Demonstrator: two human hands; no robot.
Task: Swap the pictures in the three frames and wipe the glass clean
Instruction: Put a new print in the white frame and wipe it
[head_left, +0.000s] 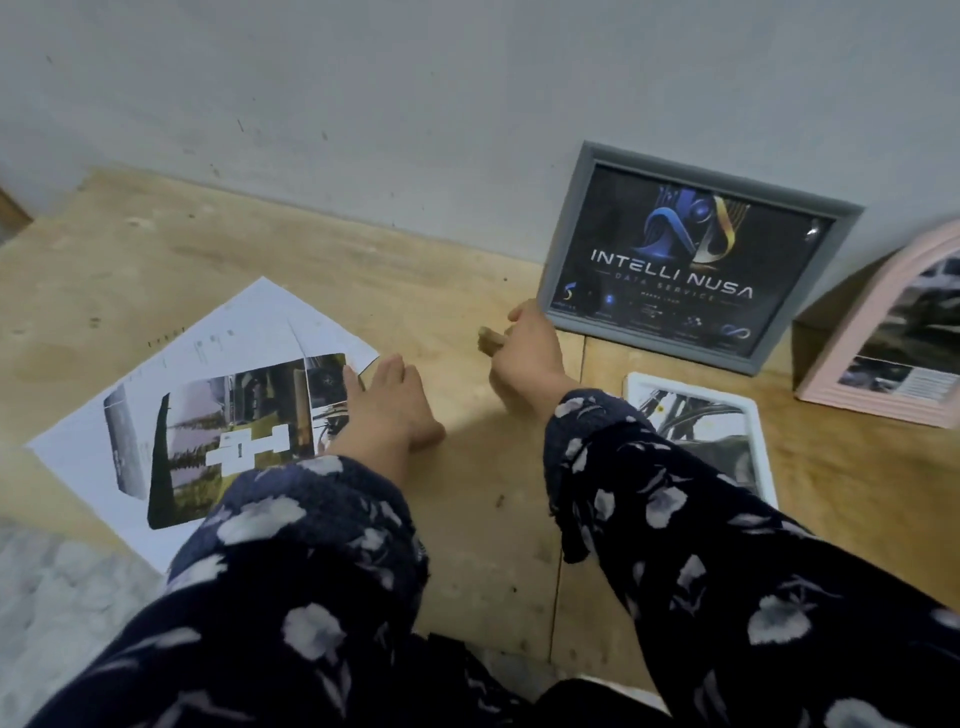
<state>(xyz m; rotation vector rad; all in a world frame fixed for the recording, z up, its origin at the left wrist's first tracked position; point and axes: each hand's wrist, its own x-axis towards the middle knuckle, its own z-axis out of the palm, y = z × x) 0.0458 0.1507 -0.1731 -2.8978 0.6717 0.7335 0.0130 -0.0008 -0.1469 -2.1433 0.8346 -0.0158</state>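
Observation:
A grey frame (831, 296) with a dark logo picture leans on the wall at the right. My right hand (527, 356) is at its lower left corner, fingers curled round a small tan object (491, 341); its thumb touches the frame. My left hand (387, 410) lies flat on the wooden surface, fingertips on the right edge of loose printed pictures (234, 431) stacked on a white sheet (249, 322). A white frame (756, 410) lies flat under my right forearm. A pink arched frame (852, 338) leans at the far right.
The wooden floor boards (467, 280) meet a grey wall (415, 104) at the back. A grey textured mat (62, 597) lies at the lower left. My patterned dark sleeves fill the foreground.

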